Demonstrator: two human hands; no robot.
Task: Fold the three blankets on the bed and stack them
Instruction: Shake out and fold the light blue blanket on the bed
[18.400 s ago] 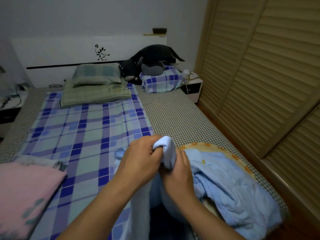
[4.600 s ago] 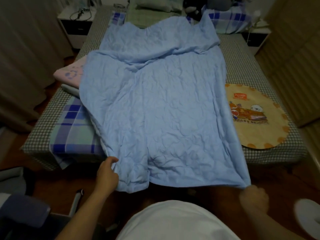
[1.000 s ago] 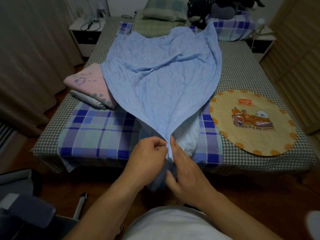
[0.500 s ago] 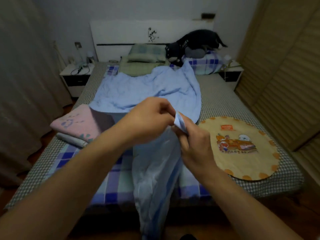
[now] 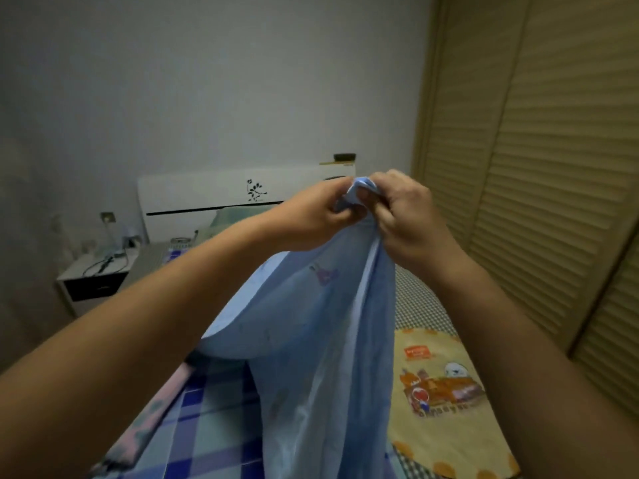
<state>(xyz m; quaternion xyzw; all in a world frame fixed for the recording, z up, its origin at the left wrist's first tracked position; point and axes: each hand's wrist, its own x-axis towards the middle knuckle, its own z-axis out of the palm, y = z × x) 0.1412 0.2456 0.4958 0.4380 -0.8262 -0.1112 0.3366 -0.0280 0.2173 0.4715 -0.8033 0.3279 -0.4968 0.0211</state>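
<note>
Head view: the blue blanket (image 5: 321, 357) is hanging lifted above the bed (image 5: 214, 426), its corners bunched together; the left hand (image 5: 313, 216) and right hand (image 5: 406, 212) are both pinching them, touching. A pink blanket (image 5: 152, 420) is lying at the left, a round yellow mat (image 5: 446, 402) at the right.

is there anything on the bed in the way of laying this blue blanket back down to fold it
Partly. Both hands, left and right, pinch the blue blanket up high. Below it the plaid sheet looks free, but the round yellow mat lies close on the right and the pink blanket sits at the left edge.
</note>
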